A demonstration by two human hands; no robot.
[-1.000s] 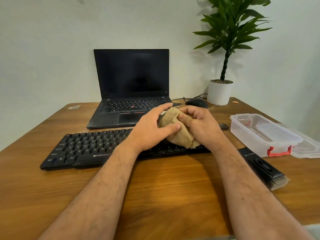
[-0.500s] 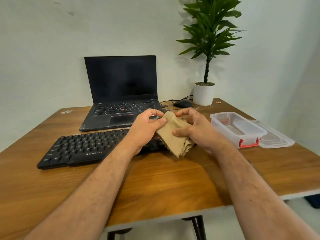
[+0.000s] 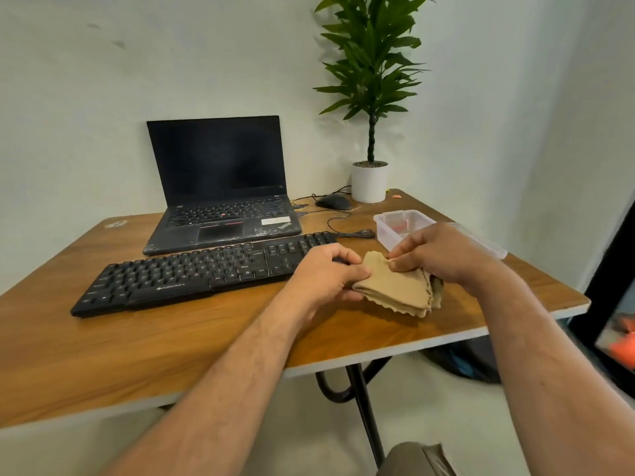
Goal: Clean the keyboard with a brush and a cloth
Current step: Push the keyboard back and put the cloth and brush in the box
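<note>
Both hands gripping cloth [image 3: 395,286]: left hand [image 3: 323,273] pinching its left edge between thumb and curled fingers, right hand [image 3: 443,252] pinching upper corner with fingertips. Cloth tan, folded into several layers, zigzag edge showing at bottom; held near table [image 3: 103,355] top, just off right end of keyboard [image 3: 192,273]. Whether touching table: cannot tell.

Head view, only one given. Keyboard black, lying diagonal at table centre, in front of open laptop [image 3: 223,190] with dark screen. Clear plastic box [image 3: 398,225] behind right hand, partly hidden by it. Mouse [image 3: 333,202] and potted plant [image 3: 369,132] at far right corner. Brush not seen in this view.

Step, judged: readying cloth, folding or bunching into a pad before wiping. Wiping itself not yet begun; cloth off keys.

Next move calls for: one hand taking cloth as firm pad, shifting left onto keys, wiping along rows with light pressure; other hand free to steady keyboard so no sliding on smooth wood.
</note>
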